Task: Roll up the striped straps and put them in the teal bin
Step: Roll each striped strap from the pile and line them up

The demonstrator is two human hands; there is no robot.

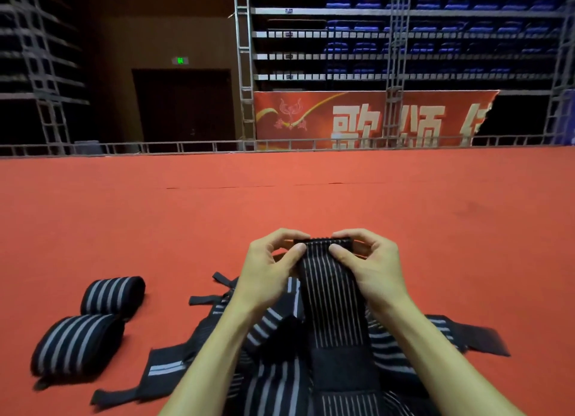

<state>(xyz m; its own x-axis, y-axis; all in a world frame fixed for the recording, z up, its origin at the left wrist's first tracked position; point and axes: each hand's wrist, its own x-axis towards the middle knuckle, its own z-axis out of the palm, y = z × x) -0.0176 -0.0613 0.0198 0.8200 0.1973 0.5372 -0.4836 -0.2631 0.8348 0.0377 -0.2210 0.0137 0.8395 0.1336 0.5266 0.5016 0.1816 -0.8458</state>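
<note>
A black strap with thin pale stripes stretches from my lap up to both hands. My left hand and my right hand pinch its far end, which is folded over into the start of a roll, thumbs on top and fingers behind. Beneath my forearms lies a loose heap of striped straps. Two rolled striped straps lie on the red carpet to my left. No teal bin is in view.
The red carpet runs far ahead to a low metal rail. Behind the rail stand scaffold towers, a red banner, a dark doorway and tiers of blue seats.
</note>
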